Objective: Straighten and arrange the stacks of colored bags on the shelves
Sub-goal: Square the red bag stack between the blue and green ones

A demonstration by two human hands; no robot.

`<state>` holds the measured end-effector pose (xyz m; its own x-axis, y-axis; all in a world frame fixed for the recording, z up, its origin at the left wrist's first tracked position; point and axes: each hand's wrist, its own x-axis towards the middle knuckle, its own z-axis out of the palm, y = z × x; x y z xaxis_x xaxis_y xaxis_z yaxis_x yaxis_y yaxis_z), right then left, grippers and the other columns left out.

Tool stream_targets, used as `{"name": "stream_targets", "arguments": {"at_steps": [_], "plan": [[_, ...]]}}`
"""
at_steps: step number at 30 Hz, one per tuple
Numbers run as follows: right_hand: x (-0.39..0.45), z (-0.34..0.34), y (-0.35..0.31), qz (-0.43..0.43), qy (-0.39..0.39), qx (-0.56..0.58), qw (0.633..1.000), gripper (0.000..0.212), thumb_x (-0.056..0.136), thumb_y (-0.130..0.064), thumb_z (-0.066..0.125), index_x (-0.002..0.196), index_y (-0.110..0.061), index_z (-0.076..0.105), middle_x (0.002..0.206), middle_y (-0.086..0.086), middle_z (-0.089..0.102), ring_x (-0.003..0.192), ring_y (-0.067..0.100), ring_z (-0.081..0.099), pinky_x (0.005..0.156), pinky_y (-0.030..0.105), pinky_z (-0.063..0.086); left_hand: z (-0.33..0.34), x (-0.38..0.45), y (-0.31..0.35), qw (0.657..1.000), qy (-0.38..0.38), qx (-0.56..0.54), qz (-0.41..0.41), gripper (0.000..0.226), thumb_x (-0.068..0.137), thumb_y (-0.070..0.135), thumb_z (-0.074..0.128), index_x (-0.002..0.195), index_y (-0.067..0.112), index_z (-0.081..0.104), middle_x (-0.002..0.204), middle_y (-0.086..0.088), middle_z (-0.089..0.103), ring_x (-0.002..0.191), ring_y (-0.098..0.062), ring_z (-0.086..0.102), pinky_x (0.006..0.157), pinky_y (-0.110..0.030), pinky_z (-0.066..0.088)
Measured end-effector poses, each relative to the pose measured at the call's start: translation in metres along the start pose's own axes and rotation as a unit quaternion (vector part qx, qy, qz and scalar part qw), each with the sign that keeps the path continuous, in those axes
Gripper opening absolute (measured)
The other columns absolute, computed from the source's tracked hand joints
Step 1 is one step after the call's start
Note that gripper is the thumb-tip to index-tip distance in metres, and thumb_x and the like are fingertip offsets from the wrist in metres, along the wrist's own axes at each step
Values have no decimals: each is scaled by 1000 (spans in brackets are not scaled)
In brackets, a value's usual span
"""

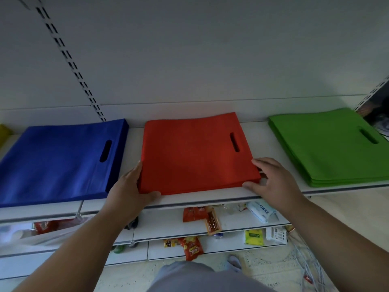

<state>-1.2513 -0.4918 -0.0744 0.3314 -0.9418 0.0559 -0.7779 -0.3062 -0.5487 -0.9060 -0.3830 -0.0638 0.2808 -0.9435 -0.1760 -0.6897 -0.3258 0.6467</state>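
Left hand [134,187] and right hand [271,181], fingers mostly straight, are pressing the red bag stack's [195,152] opposite front corners; yellow stack [3,131] is getting cut off at left.

You are standing in a retail shop. The white metal shelf [210,200] hangs from a backing panel with a slotted upright [69,60], standard store gondola fittings. Flat stacks of die-cut carrier bags lie side by side on it: blue stack [59,161], red stack [195,152], green stack [328,146]. Lower tiers hold packaged goods, including red snack packets [192,248] and a tissue pack [261,211].
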Motion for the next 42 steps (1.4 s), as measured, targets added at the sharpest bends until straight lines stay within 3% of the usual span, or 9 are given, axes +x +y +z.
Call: {"name": "stream_targets", "arguments": {"at_steps": [6, 12, 17, 21, 24, 27, 31, 38, 42], "plan": [[5, 1, -3, -18, -26, -56, 998, 84, 74, -48, 80, 142, -12, 47, 137, 0, 45, 118, 11, 49, 98, 19, 35, 0, 2, 0, 998, 4, 54, 23, 96, 78, 35, 78, 151, 39, 16, 112, 16, 51, 94, -7, 53, 77, -25, 43], [9, 6, -13, -36, -62, -151, 986, 86, 82, -55, 68, 149, -14, 33, 151, 8, 28, 135, 25, 36, 110, 39, 38, -2, -1, 3, 997, 13, 74, 15, 96, 81, 33, 75, 152, 38, 13, 97, 19, 47, 80, -2, 51, 64, -18, 39], [11, 6, -25, -93, -23, -283, 954, 83, 77, -67, 62, 138, -12, 48, 147, 13, 39, 131, 32, 38, 104, 48, 39, -3, 0, 4, 997, 9, 64, 28, 95, 81, 26, 75, 152, 38, 14, 94, 19, 45, 78, 1, 51, 60, -10, 35], [16, 21, -46, -152, -36, -284, 946, 68, 78, -63, 64, 125, -14, 61, 137, 9, 51, 126, 30, 43, 102, 46, 39, 1, 1, 2, 1000, 7, -4, 13, 96, 77, 23, 78, 147, 51, 18, 113, 8, 48, 90, -9, 57, 74, -25, 50], [17, 39, -64, -199, -48, -275, 940, 56, 82, -55, 64, 119, -13, 64, 132, 8, 55, 124, 29, 46, 101, 46, 40, 2, -2, 7, 991, 16, -129, -15, 84, 79, 7, 76, 121, 67, 34, 103, 11, 60, 84, -7, 63, 75, -27, 53], [18, 54, -81, -202, -62, -246, 946, 57, 86, -56, 57, 124, -13, 60, 132, 6, 53, 124, 28, 45, 103, 44, 38, 3, -1, 6, 972, 17, -225, -66, 91, 79, -5, 72, 135, 58, 36, 99, 9, 67, 80, -8, 68, 68, -22, 51], [22, 73, -106, -219, -54, -223, 948, 59, 85, -62, 52, 118, -14, 60, 117, 4, 54, 111, 27, 48, 94, 42, 43, 4, 1, 10, 970, 21, -232, -72, 87, 85, 3, 69, 142, 54, 29, 99, 6, 68, 82, -7, 69, 67, -19, 49], [27, 96, -129, -341, 19, -196, 919, 25, 75, -22, 66, 93, -8, 58, 90, 11, 54, 79, 30, 52, 61, 41, 46, 4, -3, 8, 965, 26, -256, -59, 82, 85, 1, 65, 142, 50, 33, 96, 6, 72, 83, -8, 71, 76, -32, 57], [25, 105, -132, -368, 21, -216, 904, 26, 63, -2, 67, 87, -8, 58, 80, 9, 52, 69, 27, 49, 53, 35, 41, 2, 0, 4, 961, 14, -266, -73, 83, 84, 0, 64, 141, 52, 33, 96, 3, 73, 83, -13, 72, 80, -39, 58]]}}
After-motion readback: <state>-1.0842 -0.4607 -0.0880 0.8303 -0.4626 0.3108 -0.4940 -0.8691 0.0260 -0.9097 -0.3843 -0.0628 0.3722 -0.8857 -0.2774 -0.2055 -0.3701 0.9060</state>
